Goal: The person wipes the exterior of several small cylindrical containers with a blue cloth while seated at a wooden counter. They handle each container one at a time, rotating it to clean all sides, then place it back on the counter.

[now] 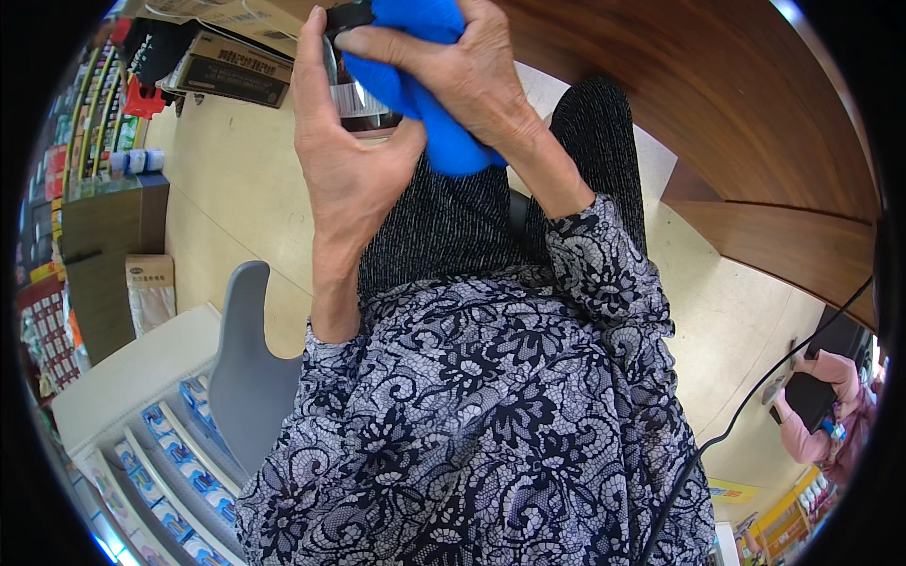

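Near the top of the head view, a dark glossy container with a black cap and a pale label bearing writing is held in my left hand, thumb on one side and fingers on the other. A blue cloth is gripped in my right hand and pressed against the container's side. The cloth hides part of the container, and its lower end hangs over my lap, above dark trousers.
A wooden counter curves along the upper right. Cardboard boxes lie at upper left, above shop shelves. A grey chair and a rack of packets are at lower left. A black cable and another person are at right.
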The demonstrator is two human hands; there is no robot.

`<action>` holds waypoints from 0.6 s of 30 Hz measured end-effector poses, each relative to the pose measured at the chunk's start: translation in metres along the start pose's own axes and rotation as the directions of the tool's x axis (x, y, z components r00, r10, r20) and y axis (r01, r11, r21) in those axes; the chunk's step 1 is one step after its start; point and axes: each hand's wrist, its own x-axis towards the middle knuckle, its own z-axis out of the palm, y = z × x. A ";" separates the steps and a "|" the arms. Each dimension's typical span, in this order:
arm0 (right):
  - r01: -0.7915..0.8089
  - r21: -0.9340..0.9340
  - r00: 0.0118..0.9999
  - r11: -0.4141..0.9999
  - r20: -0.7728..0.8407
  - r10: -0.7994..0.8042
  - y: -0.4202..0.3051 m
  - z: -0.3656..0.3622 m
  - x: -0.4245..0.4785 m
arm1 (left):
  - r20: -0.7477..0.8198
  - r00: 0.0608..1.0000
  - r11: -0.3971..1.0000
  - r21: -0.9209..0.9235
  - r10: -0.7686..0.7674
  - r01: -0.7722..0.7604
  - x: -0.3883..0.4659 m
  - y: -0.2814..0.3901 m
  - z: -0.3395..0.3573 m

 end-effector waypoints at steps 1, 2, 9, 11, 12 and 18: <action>-0.039 -0.019 0.997 0.999 -0.069 0.038 -0.011 -0.001 -0.001 | -0.011 1.000 0.988 -0.155 -0.014 0.012 0.000 -0.004 -0.001; -0.122 0.128 0.987 0.984 -0.091 0.134 -0.009 -0.006 -0.001 | -0.020 0.999 0.951 -0.307 -0.029 0.022 0.001 -0.008 -0.002; -0.389 0.596 0.895 0.702 0.064 0.442 -0.016 -0.019 0.002 | 0.198 0.954 0.631 -0.717 -0.224 0.297 0.000 0.003 0.007; -0.398 0.596 0.900 0.697 0.105 0.423 -0.023 -0.021 0.002 | 0.344 0.917 0.503 -0.766 -0.204 0.400 0.002 0.004 0.003; -0.371 0.604 0.918 0.706 0.122 0.378 -0.021 -0.023 0.001 | 0.326 0.921 0.474 -0.790 -0.211 0.388 0.001 0.002 0.005; -0.129 0.124 0.990 0.984 0.071 0.121 -0.004 -0.023 0.006 | 0.057 0.992 0.871 -0.475 -0.111 0.125 0.005 -0.011 0.012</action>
